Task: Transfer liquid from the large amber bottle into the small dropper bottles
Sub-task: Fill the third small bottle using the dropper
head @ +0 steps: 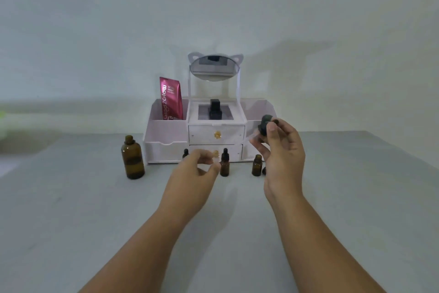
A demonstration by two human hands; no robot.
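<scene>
The large amber bottle (132, 158) stands uncapped at the left of the table. Three small amber dropper bottles stand in a row before the organiser: one (185, 153) partly hidden behind my left hand, a capped one (224, 163) in the middle, and an uncapped one (256, 165) at the right. My right hand (280, 157) holds a black-bulbed dropper (264, 126) raised above the table, its glass tube slanting down to the left. My left hand (198, 169) hovers with fingers loosely curled beside the middle bottle, holding nothing I can make out.
A white cosmetic organiser (166, 147) with drawers, a cat-ear mirror (215, 68), a pink sachet (171, 97) and a black bottle (215, 109) stands at the back against the wall. A small dark cap (263, 170) lies by the right bottle. Grey table (71, 209) spreads around.
</scene>
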